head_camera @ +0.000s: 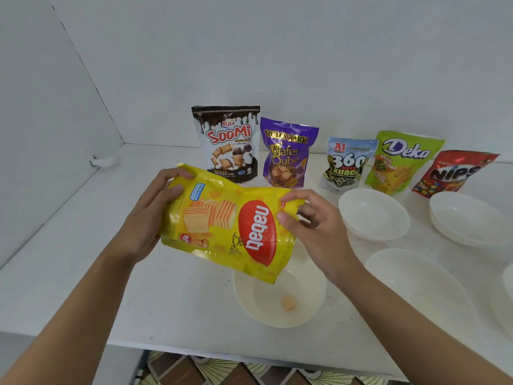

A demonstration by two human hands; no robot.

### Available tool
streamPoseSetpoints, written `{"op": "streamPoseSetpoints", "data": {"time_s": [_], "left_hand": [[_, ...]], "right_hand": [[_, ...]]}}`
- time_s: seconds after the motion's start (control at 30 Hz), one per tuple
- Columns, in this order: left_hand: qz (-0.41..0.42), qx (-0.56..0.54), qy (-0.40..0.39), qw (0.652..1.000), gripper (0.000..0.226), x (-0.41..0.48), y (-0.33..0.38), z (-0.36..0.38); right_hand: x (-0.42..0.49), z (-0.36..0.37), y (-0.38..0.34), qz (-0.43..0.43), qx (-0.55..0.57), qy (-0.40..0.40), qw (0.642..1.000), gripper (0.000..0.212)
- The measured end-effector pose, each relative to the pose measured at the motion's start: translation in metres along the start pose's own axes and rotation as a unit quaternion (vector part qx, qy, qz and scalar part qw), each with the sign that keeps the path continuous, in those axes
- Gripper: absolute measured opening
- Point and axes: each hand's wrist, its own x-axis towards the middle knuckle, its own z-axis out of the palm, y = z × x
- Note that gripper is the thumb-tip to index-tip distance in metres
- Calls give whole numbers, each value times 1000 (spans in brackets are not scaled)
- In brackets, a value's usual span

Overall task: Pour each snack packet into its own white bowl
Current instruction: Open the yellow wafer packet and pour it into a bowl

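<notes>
I hold a yellow Nabati packet tilted sideways, its mouth pointing down to the right over a white bowl. My left hand grips the packet's bottom end. My right hand holds the packet near its open top edge. One orange wafer piece lies in that bowl. Three more white bowls stand to the right: one at the middle, one far right, one nearer me.
Along the back wall stand the Soomi, Wafer Qube, 360 Kuaci, Deka and Nips packets. The white table's front edge is close to me, with patterned floor below. Another bowl's rim shows at the right edge.
</notes>
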Motion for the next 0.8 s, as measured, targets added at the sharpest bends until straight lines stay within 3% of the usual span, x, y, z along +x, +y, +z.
{"op": "streamPoseSetpoints", "data": {"time_s": [0.13,0.37,0.57,0.8], "left_hand": [[4,48,-6,999,16,1,0,-7],[7,77,-24,997,20,-3,8,2],[15,109,-41,993,24,-7,20,5],[12,105,-40,994,28,-12,23,11]], "right_hand": [[-2,-3,6,42,-34,-22,998,12],[-5,0,6,23,11,61,998,9],[-18,-5,14,113,-2,-8,994,11],[-23,-3,11,64,48,73,994,9]]}}
